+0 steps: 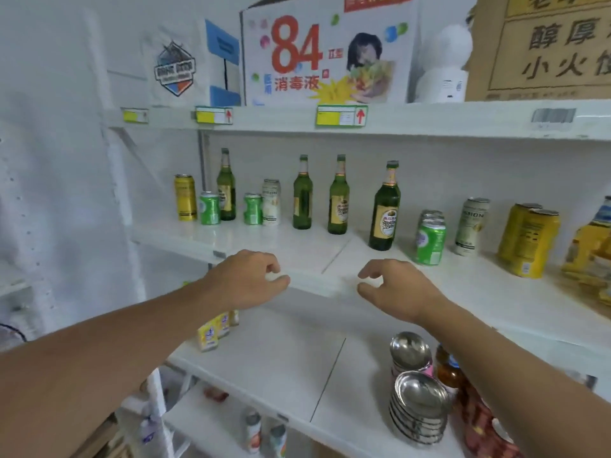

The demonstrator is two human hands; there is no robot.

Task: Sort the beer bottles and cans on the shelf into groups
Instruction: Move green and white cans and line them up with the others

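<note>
On the middle shelf [307, 256], the row starts at the left with a tall yellow can [185, 198], then a short green can [209, 208] standing in front of a green bottle [226, 187]. Next comes a second green can [253, 209] just beside a white can [271, 202]. Two more green bottles [302, 194] [339, 196] stand apart from each other near the middle, and a fourth bottle [385, 208], closer to the shelf's front, stands right of them. Further right are green cans [429, 239] in what looks like a tight pair, a tall white can [472, 226], and yellow cans [528, 239] close together.

Below the row, the left hand [251, 279] hovers at the shelf's front edge, fingers loosely curled and holding nothing. The right hand [393, 285] hangs beside it, apart, fingers likewise slack and empty. Neither touches a bottle or can.
</note>
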